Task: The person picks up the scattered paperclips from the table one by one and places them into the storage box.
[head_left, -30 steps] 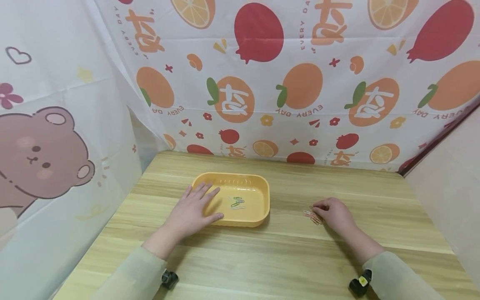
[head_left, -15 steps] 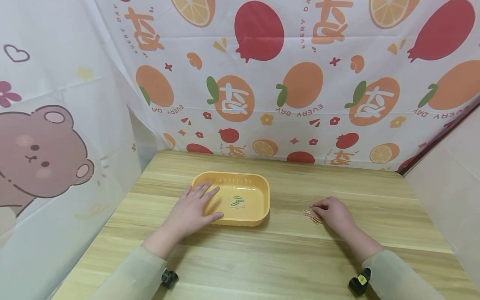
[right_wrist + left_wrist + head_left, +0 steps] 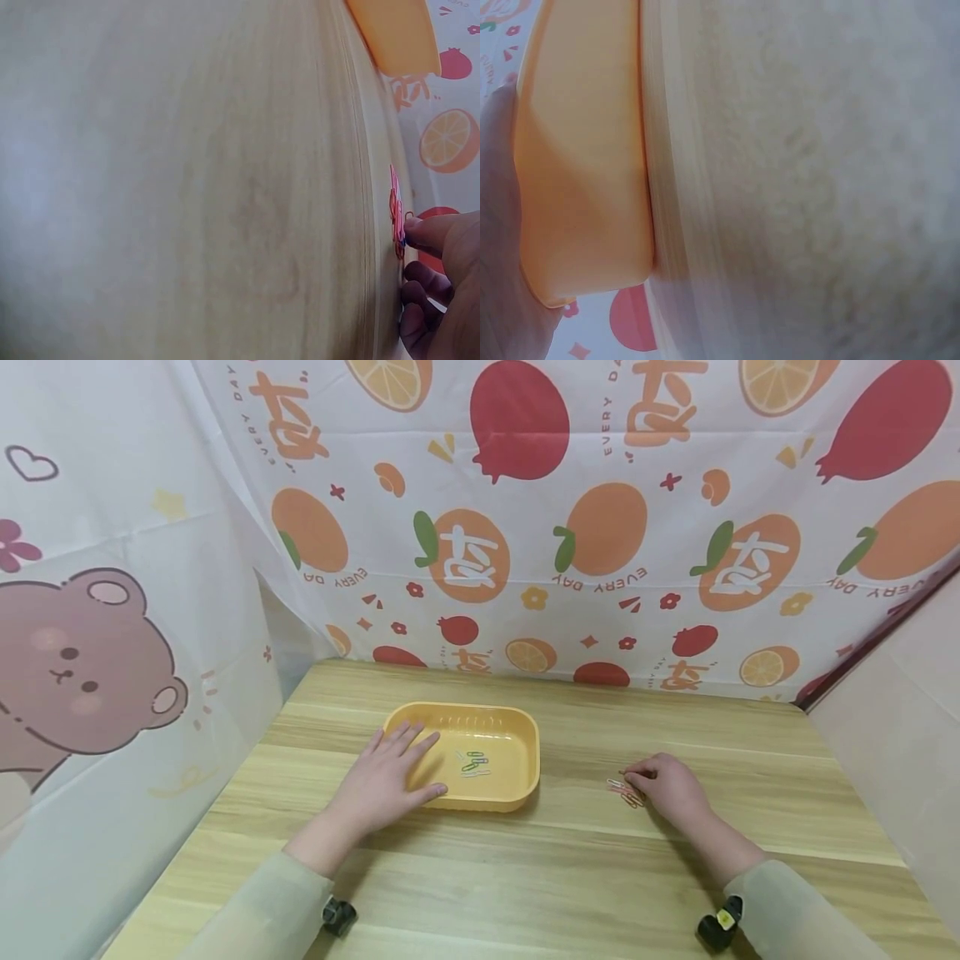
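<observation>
Yellow tray (image 3: 480, 805) on wooden table (image 3: 525, 877), green and white paper clips (image 3: 470, 768) inside | left hand (image 3: 378, 785): fingers spread over tray's left end, thumb at near rim | right hand (image 3: 675, 787): fingertips pinch one small clip (image 3: 409, 215) | reddish clips (image 3: 632, 800): loose on table, just beside those fingertips, right of tray

Booth, printed cloth (image 3: 525, 510) behind table (image 3: 517, 877)

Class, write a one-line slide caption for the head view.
Left hand on a yellow tray holding paper clips; right hand pinching another clip beside a loose pile on the table.
</observation>
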`<state>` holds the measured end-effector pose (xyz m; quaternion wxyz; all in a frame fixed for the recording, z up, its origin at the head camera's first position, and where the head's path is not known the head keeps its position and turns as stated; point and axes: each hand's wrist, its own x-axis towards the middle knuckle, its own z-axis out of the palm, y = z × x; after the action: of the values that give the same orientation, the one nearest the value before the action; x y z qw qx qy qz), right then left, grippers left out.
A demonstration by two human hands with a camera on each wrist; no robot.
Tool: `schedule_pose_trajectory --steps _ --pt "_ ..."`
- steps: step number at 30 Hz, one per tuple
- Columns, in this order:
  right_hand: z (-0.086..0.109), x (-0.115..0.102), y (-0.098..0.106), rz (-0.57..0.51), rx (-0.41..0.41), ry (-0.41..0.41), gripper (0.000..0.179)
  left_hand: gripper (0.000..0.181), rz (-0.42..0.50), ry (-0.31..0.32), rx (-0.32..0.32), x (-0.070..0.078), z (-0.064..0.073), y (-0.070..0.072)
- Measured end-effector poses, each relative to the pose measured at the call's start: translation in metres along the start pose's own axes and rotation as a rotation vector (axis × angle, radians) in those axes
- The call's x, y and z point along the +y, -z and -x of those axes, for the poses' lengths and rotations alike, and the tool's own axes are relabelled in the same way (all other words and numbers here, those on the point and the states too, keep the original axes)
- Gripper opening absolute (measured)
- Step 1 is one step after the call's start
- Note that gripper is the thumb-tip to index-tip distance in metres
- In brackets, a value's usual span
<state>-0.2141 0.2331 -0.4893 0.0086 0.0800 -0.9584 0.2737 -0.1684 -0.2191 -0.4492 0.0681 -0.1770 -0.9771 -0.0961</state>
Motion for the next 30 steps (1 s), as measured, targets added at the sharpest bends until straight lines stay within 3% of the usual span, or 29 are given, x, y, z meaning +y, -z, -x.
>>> schedule_pose_trajectory --steps 30 --pt "0.0005 -0.0038 0.0049 -0.084 0.044 -0.051 0.017 0.083 0.011 0.005 -0.001 -0.0012 -0.0004 -0.0018"
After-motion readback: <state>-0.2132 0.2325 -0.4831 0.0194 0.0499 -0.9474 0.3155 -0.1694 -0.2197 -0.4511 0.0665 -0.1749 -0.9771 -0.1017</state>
